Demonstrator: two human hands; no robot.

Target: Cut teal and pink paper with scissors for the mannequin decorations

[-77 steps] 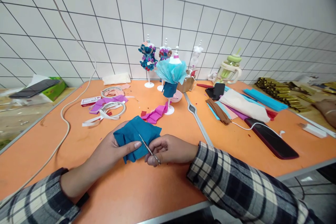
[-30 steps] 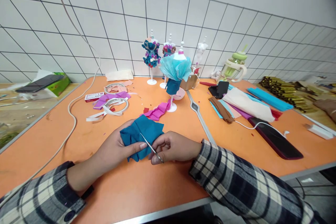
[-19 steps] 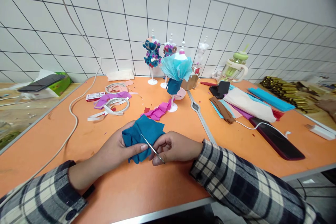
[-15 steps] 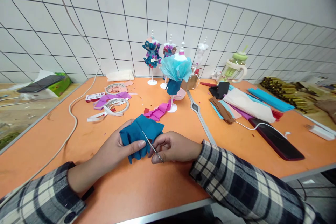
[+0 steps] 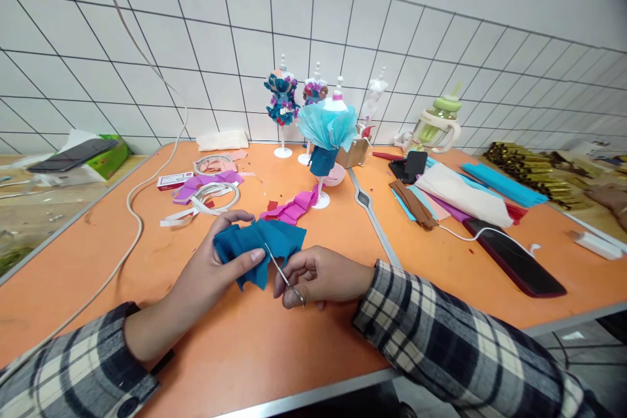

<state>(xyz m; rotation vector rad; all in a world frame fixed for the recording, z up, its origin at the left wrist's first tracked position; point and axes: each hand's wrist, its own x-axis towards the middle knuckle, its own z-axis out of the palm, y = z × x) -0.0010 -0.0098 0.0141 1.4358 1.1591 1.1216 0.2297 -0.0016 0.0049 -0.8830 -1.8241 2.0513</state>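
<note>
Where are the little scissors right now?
In the head view, low and near the middle: the scissors are in the right hand, tips at the teal paper held by the left hand.

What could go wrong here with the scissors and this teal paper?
The scissors in your right hand point at the teal paper beside the thumb of your left hand, so a slip could nick it. The paper is bunched in folds, so a cut might go through more layers than intended.
</note>
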